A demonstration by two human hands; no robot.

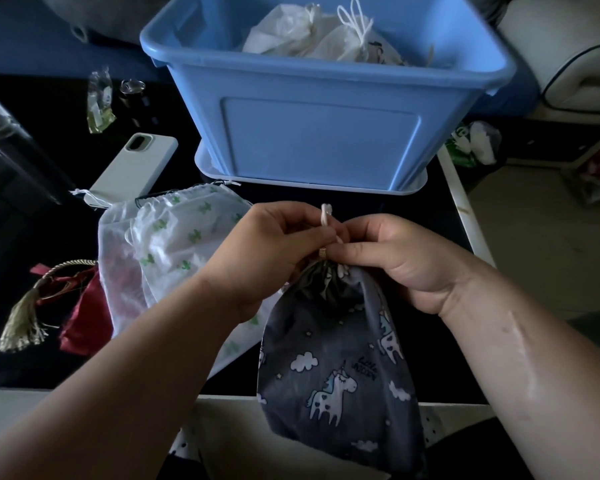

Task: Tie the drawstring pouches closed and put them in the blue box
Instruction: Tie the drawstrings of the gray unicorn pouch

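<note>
Two bare hands meet over a dark bench [437, 216], working the white drawstring [326, 216] of a grey unicorn-print pouch [336, 368]. The left hand [271, 244] has its grip closed on the cord, pinching it between thumb and fingertips, with a loop standing above the knuckles. The right hand [402, 261] pinches the same cord just beside it, its grip also closed, right at the pouch's gathered neck. The pouch hangs directly below both grips, its neck bunched tight, its lower end reaching past the bench's near edge. Beyond the hands stands the blue box [319, 140], holding white pouches [291, 32] with knotted cords. To the left lie a cactus-print pouch [181, 237], a red pouch [84, 317] with a gold tassel, and a phone [136, 168].
</note>
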